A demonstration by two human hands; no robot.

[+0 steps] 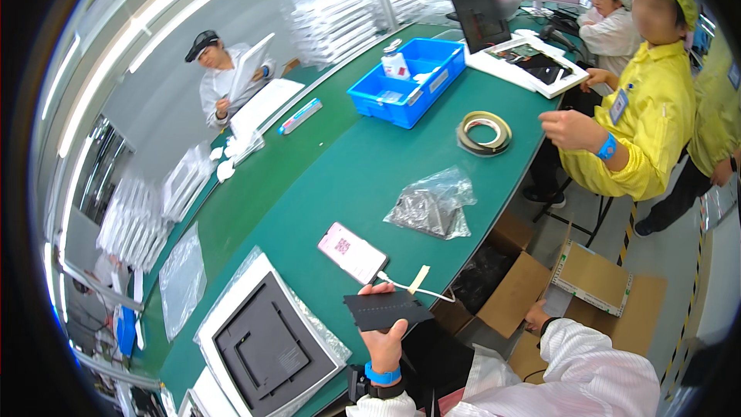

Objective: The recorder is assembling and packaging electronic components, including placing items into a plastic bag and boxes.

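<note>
A thin black rectangular plate (390, 309) with a row of small marks lies across the fingers of my left hand (382, 347), the thumb pressed over its near edge. My right hand (536, 316) is low beside the table, at the open cardboard box (515, 284). Its fingers look curled, but what they hold, if anything, is hidden. Just beyond the plate, a phone (353, 252) showing a square code lies face up with a white cable (417, 289) plugged in. Left of my left hand, a black recessed panel (266, 340) in a white frame rests on clear wrapping.
Farther along the green table (309, 193) are a clear bag of dark parts (432, 208), tape rolls (484, 133) and a blue bin (409, 112) with a white bottle. A person in yellow (641, 116) sits at the right edge. Another cardboard box (590, 278) stands on the floor.
</note>
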